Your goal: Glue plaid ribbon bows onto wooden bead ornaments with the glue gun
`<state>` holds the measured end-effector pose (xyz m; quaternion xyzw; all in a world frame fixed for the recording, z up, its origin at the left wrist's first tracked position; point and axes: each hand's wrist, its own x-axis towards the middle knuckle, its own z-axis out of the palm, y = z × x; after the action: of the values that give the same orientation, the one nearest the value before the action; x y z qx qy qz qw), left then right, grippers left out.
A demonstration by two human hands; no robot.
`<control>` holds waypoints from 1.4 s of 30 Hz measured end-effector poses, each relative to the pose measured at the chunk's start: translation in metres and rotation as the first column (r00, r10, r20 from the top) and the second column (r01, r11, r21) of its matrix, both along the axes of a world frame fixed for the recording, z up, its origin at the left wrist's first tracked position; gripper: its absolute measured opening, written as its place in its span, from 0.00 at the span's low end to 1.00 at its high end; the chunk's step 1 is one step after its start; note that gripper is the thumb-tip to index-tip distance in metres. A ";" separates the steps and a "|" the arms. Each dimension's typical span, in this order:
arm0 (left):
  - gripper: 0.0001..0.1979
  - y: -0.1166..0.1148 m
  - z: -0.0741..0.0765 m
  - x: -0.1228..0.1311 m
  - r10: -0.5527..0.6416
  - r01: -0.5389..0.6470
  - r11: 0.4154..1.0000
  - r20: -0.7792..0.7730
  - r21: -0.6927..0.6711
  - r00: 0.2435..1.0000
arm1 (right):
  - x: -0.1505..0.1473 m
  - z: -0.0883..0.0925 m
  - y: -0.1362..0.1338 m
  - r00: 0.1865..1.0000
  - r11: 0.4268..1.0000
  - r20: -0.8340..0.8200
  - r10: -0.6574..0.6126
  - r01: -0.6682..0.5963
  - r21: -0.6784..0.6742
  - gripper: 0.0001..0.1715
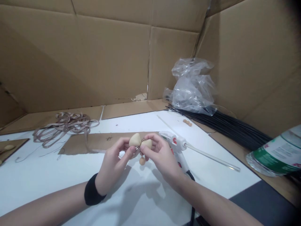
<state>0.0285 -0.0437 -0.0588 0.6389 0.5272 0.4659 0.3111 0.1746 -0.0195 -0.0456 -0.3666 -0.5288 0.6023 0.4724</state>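
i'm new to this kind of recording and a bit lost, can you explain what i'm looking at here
There is no machine here, just a person's two bare hands. The single picture comes from a camera worn on their head, looking forward and down.

The left hand, with a black wristband, and the right hand each pinch a pale rounded piece, the left one and the right one. A small round bead hangs below.

On the white surface are tangled checked ribbon, a cardboard strip and a glue gun with a clear glue stick. Farther right are a clear plastic bag, black rods and a clear bottle with a green-and-white label.
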 end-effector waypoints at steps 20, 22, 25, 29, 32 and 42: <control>0.06 0.000 0.016 -0.001 -0.166 0.143 0.979 -0.158 -0.145 0.973 | 0.001 -0.003 0.000 0.945 0.978 0.322 0.058 -0.118 0.170 0.06; 0.06 0.001 0.014 -0.001 -0.174 0.150 0.978 -0.165 -0.146 0.971 | 0.001 -0.004 0.000 0.940 0.973 0.338 0.054 -0.127 0.195 0.06; 0.08 0.000 0.012 -0.002 -0.184 0.166 0.976 -0.122 -0.144 0.975 | 0.002 -0.005 -0.002 0.934 0.968 0.355 0.047 -0.130 0.214 0.07; 0.09 0.000 0.010 -0.002 -0.176 0.167 0.973 -0.044 -0.158 0.983 | 0.002 -0.009 -0.003 0.949 0.974 0.313 0.035 -0.103 0.203 0.07; 0.09 -0.001 0.010 -0.002 -0.176 0.169 0.971 -0.025 -0.171 0.984 | 0.001 -0.011 -0.002 0.975 0.981 0.214 0.061 -0.098 0.168 0.11; 0.06 0.000 0.007 -0.001 -0.117 0.127 0.987 0.097 -0.102 0.988 | 0.003 -0.004 -0.003 0.976 0.977 0.180 0.124 -0.152 0.151 0.09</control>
<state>0.0270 -0.0440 -0.0514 0.6305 0.4966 0.4455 0.3968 0.1776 -0.0223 -0.0498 -0.3385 -0.6390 0.5549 0.4113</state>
